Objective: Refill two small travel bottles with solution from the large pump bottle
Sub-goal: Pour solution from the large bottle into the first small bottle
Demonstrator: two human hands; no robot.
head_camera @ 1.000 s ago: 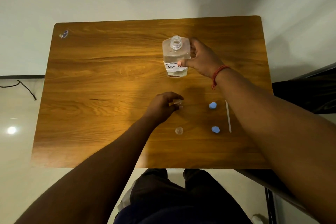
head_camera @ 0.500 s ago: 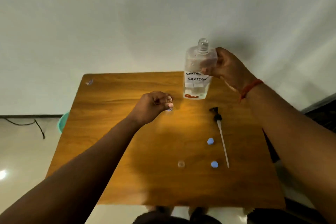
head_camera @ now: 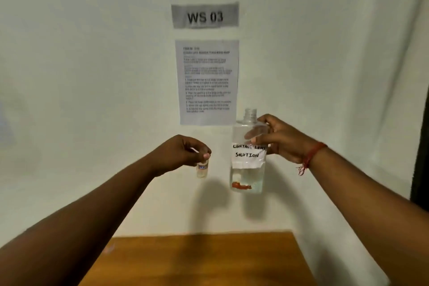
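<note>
Both arms reach forward and up in front of a pale wall, with the hands held well above the brown wooden worktop (head_camera: 209, 260), of which only the far part shows at the bottom of the view. The left hand (head_camera: 183, 154) is curled closed, its fingertips pinching the top of a small clear plastic travel bottle (head_camera: 202, 169), which hangs upright below the fingers; whether the little bottle has its cap on cannot be told, since the fingers cover its neck. The right hand (head_camera: 282, 140) is wrapped around the upper body of a large clear plastic bottle (head_camera: 248, 158), thumb across the front and fingers behind, gripping it firmly. This big bottle stands upright in the air with its threaded neck open at the top, no pump fitted, and a white handwritten label reading "CONTACT LENS SOLUTION" across its middle; clear liquid fills its lower part, with a reddish mark near the base. The two bottles are near each other but apart, the small one to the left and a little lower than the large bottle's shoulder. A red thread bracelet (head_camera: 312, 154) circles the right wrist. On the wall behind hang a grey sign marked "WS 03" (head_camera: 205, 16) and, below it, a white printed instruction sheet (head_camera: 207, 81) whose text is too blurred to read.
</note>
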